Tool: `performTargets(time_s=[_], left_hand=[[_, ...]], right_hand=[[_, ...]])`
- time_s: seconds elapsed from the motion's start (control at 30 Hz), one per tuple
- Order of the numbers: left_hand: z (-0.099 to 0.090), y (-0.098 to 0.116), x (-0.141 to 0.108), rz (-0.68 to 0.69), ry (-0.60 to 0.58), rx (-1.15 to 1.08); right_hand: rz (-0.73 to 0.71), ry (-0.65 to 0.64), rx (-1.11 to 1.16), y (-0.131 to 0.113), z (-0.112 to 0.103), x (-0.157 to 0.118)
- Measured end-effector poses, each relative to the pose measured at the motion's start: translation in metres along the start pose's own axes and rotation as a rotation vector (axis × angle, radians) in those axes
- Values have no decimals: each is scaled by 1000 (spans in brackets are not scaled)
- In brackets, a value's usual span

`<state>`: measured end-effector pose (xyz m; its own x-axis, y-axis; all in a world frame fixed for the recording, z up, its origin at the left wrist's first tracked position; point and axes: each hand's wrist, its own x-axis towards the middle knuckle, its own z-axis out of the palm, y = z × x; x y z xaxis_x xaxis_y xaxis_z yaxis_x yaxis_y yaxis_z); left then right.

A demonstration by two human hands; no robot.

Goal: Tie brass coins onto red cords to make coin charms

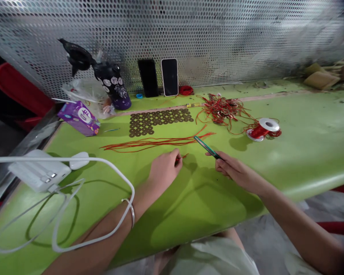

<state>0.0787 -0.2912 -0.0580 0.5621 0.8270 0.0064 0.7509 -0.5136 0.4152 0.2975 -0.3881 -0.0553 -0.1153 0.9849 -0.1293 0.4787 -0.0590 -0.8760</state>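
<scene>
Red cord shows between the closed fingers of my left hand [166, 165], with a short end sticking out to the right. My right hand [231, 168] grips a slim green tool [205, 146], its tip pointing up and left; what kind of tool it is I cannot tell. Just beyond my left hand, several long red cords [149, 143] lie side by side on the green table [189, 206]. Behind them are rows of brown round pieces [160, 117]. A tangled heap of red cords with small pieces [222, 109] lies farther right, beside a white spool of red cord [260, 130].
Two phones [149, 78] [169, 77] lean against a perforated metal panel [218, 46]. At the left are a dark bottle [114, 86], a purple carton [81, 117] and a white charger [40, 170]. A white cable [114, 164] loops over my left forearm.
</scene>
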Motion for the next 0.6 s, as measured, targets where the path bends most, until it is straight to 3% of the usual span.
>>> performTargets(time_s=[0.1,0.3,0.4,0.6], left_hand=[[0,0,0,1,6,2],[0,0,0,-2,6,13],[0,0,0,10,-5,4],[-1,0,0,4,0,9]], right_hand=[[-27,48,-90,1,-1,2],[-22,265,-467,-2,3,2],[-47,268,-662,-2,15,-7],[-227,315,-942,-3,39,-24]])
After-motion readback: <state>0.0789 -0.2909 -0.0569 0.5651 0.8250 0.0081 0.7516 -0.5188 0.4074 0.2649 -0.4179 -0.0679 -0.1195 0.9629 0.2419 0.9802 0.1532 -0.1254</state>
